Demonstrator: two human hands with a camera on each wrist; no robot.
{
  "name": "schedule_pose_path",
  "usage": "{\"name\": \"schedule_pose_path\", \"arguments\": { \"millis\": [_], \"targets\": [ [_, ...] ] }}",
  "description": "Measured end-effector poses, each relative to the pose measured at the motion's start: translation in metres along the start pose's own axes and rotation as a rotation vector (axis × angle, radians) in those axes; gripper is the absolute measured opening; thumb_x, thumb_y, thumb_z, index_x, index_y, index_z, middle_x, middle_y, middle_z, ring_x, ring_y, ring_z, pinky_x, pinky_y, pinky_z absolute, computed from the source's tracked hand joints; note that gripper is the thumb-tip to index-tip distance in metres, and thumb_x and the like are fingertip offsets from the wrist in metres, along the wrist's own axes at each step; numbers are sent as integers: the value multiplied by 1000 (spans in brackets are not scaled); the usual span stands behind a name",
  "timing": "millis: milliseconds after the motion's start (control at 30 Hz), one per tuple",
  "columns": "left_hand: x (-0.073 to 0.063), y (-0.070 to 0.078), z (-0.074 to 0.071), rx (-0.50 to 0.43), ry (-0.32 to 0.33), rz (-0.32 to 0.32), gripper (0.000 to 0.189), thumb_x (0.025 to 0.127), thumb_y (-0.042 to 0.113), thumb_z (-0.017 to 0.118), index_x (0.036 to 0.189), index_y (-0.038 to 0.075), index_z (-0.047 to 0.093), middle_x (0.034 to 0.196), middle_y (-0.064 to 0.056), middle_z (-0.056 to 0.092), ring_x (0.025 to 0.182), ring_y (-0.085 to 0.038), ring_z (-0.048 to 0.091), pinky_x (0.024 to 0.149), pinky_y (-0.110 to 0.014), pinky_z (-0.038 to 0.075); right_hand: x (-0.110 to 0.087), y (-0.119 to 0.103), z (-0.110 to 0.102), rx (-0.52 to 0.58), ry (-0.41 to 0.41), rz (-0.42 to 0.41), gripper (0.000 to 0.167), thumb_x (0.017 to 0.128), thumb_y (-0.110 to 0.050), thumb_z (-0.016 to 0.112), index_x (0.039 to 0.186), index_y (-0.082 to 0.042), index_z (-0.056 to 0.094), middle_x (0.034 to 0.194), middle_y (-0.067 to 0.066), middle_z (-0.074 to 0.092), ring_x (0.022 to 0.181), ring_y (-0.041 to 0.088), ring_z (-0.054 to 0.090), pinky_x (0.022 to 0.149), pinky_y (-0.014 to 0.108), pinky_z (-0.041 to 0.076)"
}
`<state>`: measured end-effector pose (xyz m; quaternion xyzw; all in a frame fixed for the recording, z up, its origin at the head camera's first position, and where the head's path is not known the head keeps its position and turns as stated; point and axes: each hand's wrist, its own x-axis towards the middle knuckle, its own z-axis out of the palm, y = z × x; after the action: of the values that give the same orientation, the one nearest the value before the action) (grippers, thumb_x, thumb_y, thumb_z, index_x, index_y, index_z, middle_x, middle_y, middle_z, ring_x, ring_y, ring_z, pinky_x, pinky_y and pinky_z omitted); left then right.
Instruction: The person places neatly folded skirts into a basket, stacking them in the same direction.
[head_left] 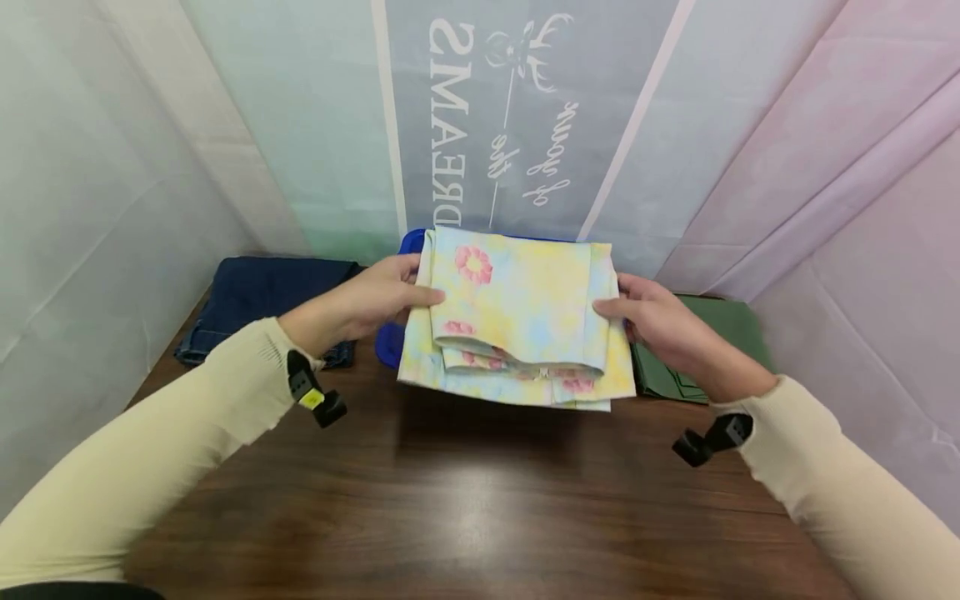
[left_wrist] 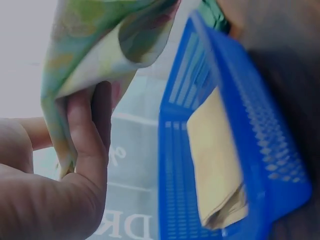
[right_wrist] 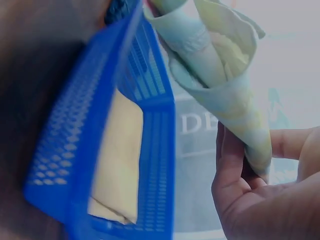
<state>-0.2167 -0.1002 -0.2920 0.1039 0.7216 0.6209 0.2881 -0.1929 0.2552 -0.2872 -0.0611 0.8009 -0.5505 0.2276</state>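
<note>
A folded pastel cloth (head_left: 525,300) with pink flowers is held up between both hands, spread flat and layered. My left hand (head_left: 378,296) pinches its left edge, thumb on top and fingers beneath. At the opposite edge my right hand (head_left: 663,329) grips it the same way. Below the cloth stands a blue plastic basket (left_wrist: 260,125), mostly covered by it in the head view. Inside that basket lies a folded cream-yellow cloth (right_wrist: 117,160), seen in both wrist views.
Folded dark blue jeans (head_left: 270,292) lie left of the basket on the brown wooden table (head_left: 465,500). Folded green fabric (head_left: 723,333) sits at the right. A curtain with mirrored lettering (head_left: 517,125) hangs behind, and pale fabric walls stand on both sides.
</note>
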Motion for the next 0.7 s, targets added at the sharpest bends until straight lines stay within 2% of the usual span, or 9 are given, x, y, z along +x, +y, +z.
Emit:
{"name": "schedule_pose_path", "arguments": {
  "millis": [167, 300, 500, 633, 700],
  "targets": [
    [26, 18, -5, 84, 61, -48, 46, 106, 8, 50, 151, 2, 40, 131, -24, 63, 101, -26, 72, 83, -38, 61, 23, -12, -12, -47, 16, 29, 52, 110, -22, 45, 154, 2, 30, 107, 0, 67, 92, 11, 69, 78, 32, 58],
    [47, 22, -11, 161, 116, -73, 44, 105, 10, 52, 148, 0, 44, 129, -24, 63, 99, -26, 71, 80, -36, 61, 44, -15, -18, -72, 37, 49, 55, 109, -25, 47, 155, 1, 30, 110, 2, 66, 92, 11, 68, 79, 32, 58],
    [70, 8, -17, 211, 204, -140, 41, 104, 8, 55, 143, -3, 48, 127, -23, 62, 109, -33, 67, 90, -43, 58, 79, -5, -18, -106, 63, 112, 52, 108, -20, 51, 152, 2, 36, 116, 8, 61, 94, 15, 64, 85, 37, 56],
    [80, -2, -15, 248, 237, -173, 35, 103, 3, 55, 137, -7, 49, 127, -25, 60, 114, -38, 65, 93, -46, 57, 98, 6, -14, -129, 67, 156, 52, 107, -15, 51, 151, 6, 35, 117, 12, 60, 93, 15, 64, 89, 42, 57],
    [85, -6, -13, 278, 240, -200, 32, 102, 0, 54, 133, -9, 50, 126, -26, 59, 114, -40, 65, 93, -47, 57, 105, 11, -11, -142, 60, 179, 52, 108, -14, 50, 152, 7, 34, 122, 16, 58, 98, 19, 64, 94, 47, 55]
  ]
}}
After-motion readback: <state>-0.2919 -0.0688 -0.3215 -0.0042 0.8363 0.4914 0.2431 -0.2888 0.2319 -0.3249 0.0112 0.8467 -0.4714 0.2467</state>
